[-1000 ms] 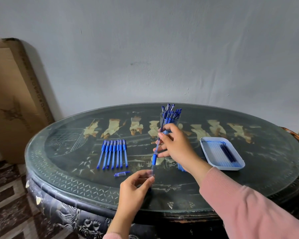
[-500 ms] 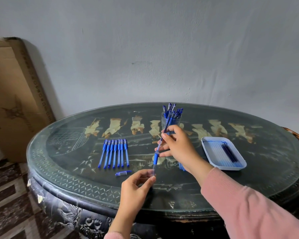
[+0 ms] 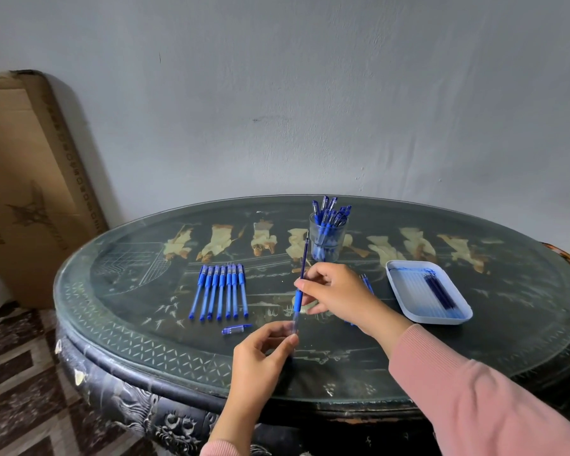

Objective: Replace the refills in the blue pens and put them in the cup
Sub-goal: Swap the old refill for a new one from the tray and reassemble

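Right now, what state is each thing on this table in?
pen, uncapped, held above the table
refill, sticking partly out of the pen
left hand, pinches the pen's clear end
right hand, pinches the refill where it enters the pen
cup, upright, holding many pens
loose cap, lying on the table
row of pens, lying side by side
tray, flat, holding a few dark refills

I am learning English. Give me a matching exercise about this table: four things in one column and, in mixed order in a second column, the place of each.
Things:
1. glass cup
2. white tray
3. loose cap
4. row of pens

Places:
a. on the right of the table, with refills in it
b. alone, nearest the front edge
c. upright at the back
d. at the left, lying side by side

Pairs: 1-c, 2-a, 3-b, 4-d
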{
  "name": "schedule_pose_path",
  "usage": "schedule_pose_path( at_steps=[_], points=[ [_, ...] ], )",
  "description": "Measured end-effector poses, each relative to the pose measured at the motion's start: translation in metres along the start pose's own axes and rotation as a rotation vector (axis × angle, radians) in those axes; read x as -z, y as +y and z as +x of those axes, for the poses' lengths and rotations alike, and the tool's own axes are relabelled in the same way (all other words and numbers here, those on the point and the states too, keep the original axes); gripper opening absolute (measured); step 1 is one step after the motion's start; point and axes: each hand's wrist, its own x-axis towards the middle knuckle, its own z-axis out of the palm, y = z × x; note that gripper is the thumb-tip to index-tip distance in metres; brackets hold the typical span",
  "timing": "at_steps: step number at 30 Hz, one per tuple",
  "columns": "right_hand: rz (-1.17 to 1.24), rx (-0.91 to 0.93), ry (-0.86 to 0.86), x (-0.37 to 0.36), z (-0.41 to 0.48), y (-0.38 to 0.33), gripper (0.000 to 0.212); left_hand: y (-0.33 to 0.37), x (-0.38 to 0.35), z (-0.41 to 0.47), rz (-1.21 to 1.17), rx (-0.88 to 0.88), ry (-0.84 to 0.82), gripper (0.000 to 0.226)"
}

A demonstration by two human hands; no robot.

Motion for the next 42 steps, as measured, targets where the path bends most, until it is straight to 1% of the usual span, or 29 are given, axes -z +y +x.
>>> schedule_pose_path(
  at_steps=[7, 10, 13, 15, 18, 20, 23, 26, 29, 33, 36, 39, 42],
  points=[
    [0.072, -0.018, -0.038, 0.002, -0.006, 0.003, 0.011, 0.003, 0.0, -0.001, 0.015, -0.006, 0.002, 0.021],
    [0.137, -0.015, -0.024, 0.0, -0.009, 0.005, 0.013, 0.003, 0.0, -0.002, 0.014, -0.01, 0.007, 0.021],
    [0.209, -0.038, 0.047, -0.003, -0.011, 0.013, 0.019, 0.005, 0.0, -0.003, -0.124, 0.019, 0.085, 0.018],
    [0.111, -0.055, 0.107, -0.009, -0.011, 0.025, 0.015, 0.008, 0.003, -0.003, -0.264, 0.042, 0.169, 0.017],
    [-0.173, -0.05, 0.107, -0.022, -0.009, 0.045, 0.006, 0.013, 0.013, -0.002, -0.345, 0.02, 0.288, 0.017],
    [-0.275, -0.021, 0.069, -0.033, -0.009, 0.051, 0.008, 0.015, 0.026, 0.001, -0.342, -0.009, 0.373, 0.017],
    [-0.345, 0.04, 0.031, -0.048, -0.01, 0.053, 0.009, 0.017, 0.056, 0.009, -0.285, -0.043, 0.478, 0.02],
    [-0.403, 0.101, 0.0, -0.063, -0.009, 0.054, 0.012, 0.015, 0.083, 0.018, -0.206, -0.036, 0.525, 0.018],
    [-0.42, 0.139, -0.03, -0.079, -0.005, 0.054, 0.015, 0.009, 0.096, 0.021, -0.145, -0.007, 0.535, 0.017],
    [-0.429, 0.169, -0.032, -0.094, 0.001, 0.051, 0.016, -0.001, 0.098, 0.021, 0.013, 0.015, 0.464, 0.016],
    [-0.465, 0.186, -0.003, -0.102, 0.005, 0.051, 0.006, -0.001, 0.099, 0.02, 0.062, 0.018, 0.429, 0.016],
    [-0.45, 0.154, 0.037, -0.105, 0.007, 0.052, 0.004, -0.002, 0.102, 0.019, 0.061, 0.016, 0.417, 0.015],
    [-0.333, 0.088, 0.079, -0.099, 0.006, 0.048, 0.005, -0.004, 0.104, 0.017, 0.056, 0.015, 0.399, 0.015]
  ],
)
